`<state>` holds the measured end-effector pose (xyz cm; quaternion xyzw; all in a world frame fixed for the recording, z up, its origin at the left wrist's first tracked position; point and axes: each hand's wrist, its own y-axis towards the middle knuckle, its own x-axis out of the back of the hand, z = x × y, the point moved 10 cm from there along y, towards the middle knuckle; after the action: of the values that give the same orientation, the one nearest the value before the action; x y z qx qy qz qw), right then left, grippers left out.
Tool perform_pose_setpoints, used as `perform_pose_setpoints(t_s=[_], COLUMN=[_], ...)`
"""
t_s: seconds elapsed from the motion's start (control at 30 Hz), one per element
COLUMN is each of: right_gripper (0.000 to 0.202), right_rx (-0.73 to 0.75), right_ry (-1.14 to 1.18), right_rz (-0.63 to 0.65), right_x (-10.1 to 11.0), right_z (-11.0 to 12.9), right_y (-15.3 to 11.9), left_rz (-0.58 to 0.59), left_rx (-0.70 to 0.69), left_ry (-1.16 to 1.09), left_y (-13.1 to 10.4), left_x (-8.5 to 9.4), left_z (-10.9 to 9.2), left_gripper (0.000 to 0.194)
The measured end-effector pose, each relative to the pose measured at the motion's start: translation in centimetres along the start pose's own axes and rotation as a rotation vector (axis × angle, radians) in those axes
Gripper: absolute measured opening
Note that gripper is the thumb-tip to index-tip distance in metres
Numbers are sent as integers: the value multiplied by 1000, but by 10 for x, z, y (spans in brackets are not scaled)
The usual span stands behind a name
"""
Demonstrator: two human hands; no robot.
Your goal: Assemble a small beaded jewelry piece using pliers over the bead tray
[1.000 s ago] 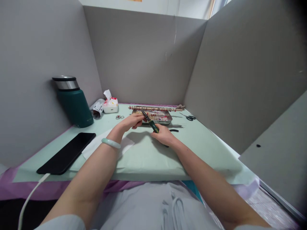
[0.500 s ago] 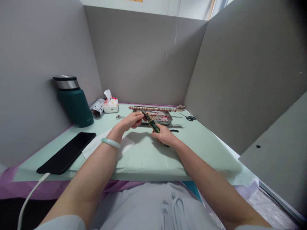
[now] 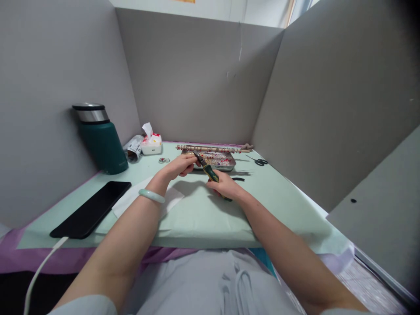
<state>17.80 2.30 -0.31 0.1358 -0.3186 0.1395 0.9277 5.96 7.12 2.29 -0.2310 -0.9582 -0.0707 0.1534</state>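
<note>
My right hand (image 3: pixel 223 183) is closed around the dark green and yellow handles of a pair of pliers (image 3: pixel 210 171). Their dark jaws point up and to the left, ending at the fingertips of my left hand (image 3: pixel 184 165). The left fingers are pinched together at the jaws; whatever small piece they hold is too small to make out. Just behind both hands lies a metal tray (image 3: pixel 226 166) of red, gold and clear beads. Across its far edge rests a wooden stick (image 3: pixel 213 149) wound with beaded strands.
Thin wires (image 3: pixel 243 173) and a dark curved handle (image 3: pixel 238 179) lie right of the tray, with scissors (image 3: pixel 260 162) beyond. Small wire rings (image 3: pixel 164 160), a tissue pack (image 3: pixel 152 143), a green bottle (image 3: pixel 103 144), a phone (image 3: pixel 93 209) and white paper (image 3: pixel 172 199) are leftward. Grey partitions (image 3: pixel 200 78) enclose the table.
The pliers have shifted very slightly in my right hand, their lower handle showing a little more. Both hands otherwise keep the same place.
</note>
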Motion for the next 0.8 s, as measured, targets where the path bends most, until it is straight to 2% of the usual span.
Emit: perform_pose_setpoints(t_s=[0.43,0.67,0.8], right_gripper=[18,13,16], right_rx=[-27,-24,-24], right_ry=[12,-57,-68], right_rz=[30,-33,-63], right_x=[-3,2,4], right_z=[-4,-4,-3], right_y=[-1,1,2], left_rz=[-47,-56,-51], left_rx=[29,25,2], left_ry=[104,117,121], left_y=[4,5,5], left_x=[3,4,3], left_z=[9,8,6], left_gripper=[24,24,24])
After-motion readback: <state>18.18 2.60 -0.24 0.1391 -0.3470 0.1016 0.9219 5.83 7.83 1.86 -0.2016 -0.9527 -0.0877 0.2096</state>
